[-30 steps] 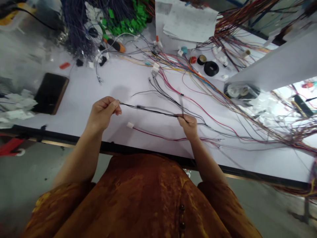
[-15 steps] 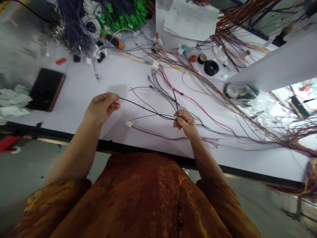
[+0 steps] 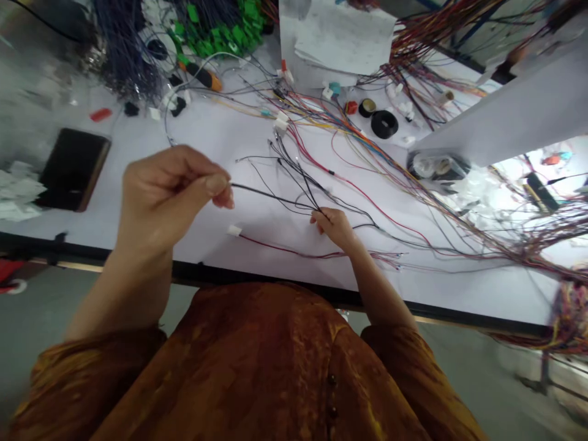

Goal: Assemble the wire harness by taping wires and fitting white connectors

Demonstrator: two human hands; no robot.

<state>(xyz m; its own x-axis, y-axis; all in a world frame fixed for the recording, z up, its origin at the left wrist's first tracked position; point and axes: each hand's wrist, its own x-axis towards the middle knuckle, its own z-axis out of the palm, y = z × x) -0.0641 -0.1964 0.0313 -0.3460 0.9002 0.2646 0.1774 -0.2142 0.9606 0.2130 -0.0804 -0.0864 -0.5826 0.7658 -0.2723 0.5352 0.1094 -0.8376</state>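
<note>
My left hand [image 3: 172, 199] is raised over the table, thumb and fingertips pinched on the end of a black wire [image 3: 271, 196]. That wire runs right to my right hand [image 3: 334, 226], whose fingers are closed round several black wires near the table. Other thin black wires with metal tips [image 3: 279, 160] lie just beyond it. Nearer my body, a dark red wire [image 3: 275, 248] with a white connector [image 3: 234, 231] at its left end passes by my right wrist. Red wires [image 3: 305, 147] run from another white connector [image 3: 281, 121] behind my hands.
A dark phone-like slab [image 3: 73, 168] and white connectors [image 3: 18, 193] lie at left. Green connectors [image 3: 215, 37], an orange-black screwdriver [image 3: 202, 76] and papers [image 3: 344, 37] are at the back. Black tape [image 3: 384, 124] and a long multicoloured wire bundle [image 3: 413, 177] lie right.
My left hand has risen closer to the camera, pulling the black wire up with it. My right hand stays about where it was, its fingers still closed on the wires.
</note>
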